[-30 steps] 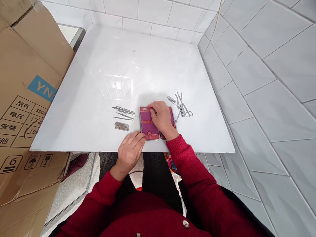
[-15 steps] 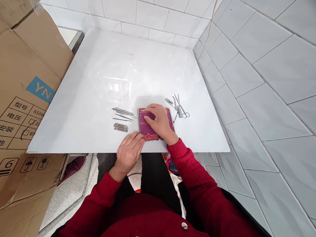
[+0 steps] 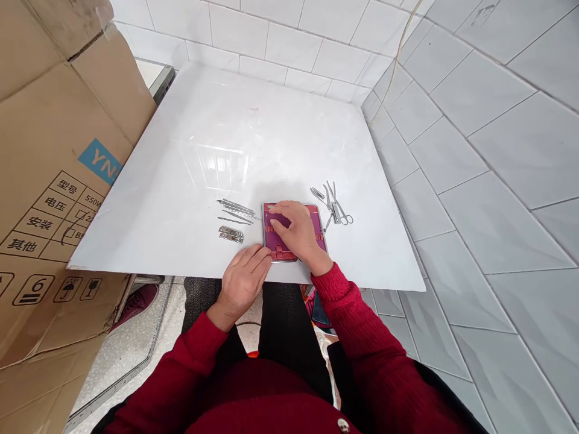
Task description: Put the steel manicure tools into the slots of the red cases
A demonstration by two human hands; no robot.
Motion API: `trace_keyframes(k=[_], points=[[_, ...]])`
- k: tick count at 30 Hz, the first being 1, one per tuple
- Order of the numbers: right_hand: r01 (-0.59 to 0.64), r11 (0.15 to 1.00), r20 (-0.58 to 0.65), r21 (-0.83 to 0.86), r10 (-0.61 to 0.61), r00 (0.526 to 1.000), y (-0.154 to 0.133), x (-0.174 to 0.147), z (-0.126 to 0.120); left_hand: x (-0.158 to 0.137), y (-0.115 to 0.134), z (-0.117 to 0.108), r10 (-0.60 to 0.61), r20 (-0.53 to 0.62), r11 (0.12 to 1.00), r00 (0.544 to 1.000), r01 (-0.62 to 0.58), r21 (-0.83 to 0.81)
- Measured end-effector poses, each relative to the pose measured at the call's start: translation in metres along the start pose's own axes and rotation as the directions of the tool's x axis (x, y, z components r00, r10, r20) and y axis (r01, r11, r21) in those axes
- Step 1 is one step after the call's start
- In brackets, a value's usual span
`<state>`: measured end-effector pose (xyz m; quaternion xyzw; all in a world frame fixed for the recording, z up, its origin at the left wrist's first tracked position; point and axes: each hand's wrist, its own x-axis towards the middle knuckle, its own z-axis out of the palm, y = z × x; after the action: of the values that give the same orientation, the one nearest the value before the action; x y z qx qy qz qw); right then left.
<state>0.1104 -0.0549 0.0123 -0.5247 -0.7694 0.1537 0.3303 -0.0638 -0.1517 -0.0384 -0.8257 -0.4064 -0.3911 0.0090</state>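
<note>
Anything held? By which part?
Left hand: fingertips on near-left corner of the case; thumb hidden, grip unclear. Right hand, over it: can't tell if anything's held.

I'm in a tight indoor corner, some plain tiled room, though I can't tell whether it belongs to a home or a shop. White tiles [image 3: 237, 30] line the wall ahead, and grey tiles [image 3: 511, 181] cover the one on my right; a thin cord [image 3: 394, 66] runs down where they meet. A big printed carton [image 3: 49, 138] crowds my left, and the floor [image 3: 108, 374] is speckled.
</note>
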Motion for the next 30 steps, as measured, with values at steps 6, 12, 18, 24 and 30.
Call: trace_keyframes(k=[6, 12, 18, 24, 30], points=[[0.078, 0.992, 0.203, -0.1, -0.057, 0.978, -0.033, 0.018, 0.005, -0.002, -0.001, 0.001, -0.013, 0.018, 1.0, 1.0, 0.013, -0.016], [0.247, 0.92, 0.408, -0.305, -0.108, 0.907, -0.064, 0.036, 0.024, -0.001, -0.001, 0.001, 0.001, -0.028, 1.0, 1.0, -0.001, 0.006], [0.332, 0.847, 0.456, -0.416, -0.122, 0.882, -0.066, 0.044, 0.039, -0.004, -0.002, 0.005, 0.013, -0.053, 1.0, 0.998, -0.013, 0.005], [0.425, 0.771, 0.535, -0.475, -0.131, 0.835, -0.069, 0.047, 0.043, -0.009, -0.003, 0.009, -0.012, -0.033, 1.0, 0.999, 0.012, -0.016], [0.455, 0.737, 0.559, -0.5, -0.127, 0.819, -0.075, 0.044, 0.04, -0.007, -0.002, 0.008, -0.008, -0.037, 1.0, 0.999, 0.009, 0.016]])
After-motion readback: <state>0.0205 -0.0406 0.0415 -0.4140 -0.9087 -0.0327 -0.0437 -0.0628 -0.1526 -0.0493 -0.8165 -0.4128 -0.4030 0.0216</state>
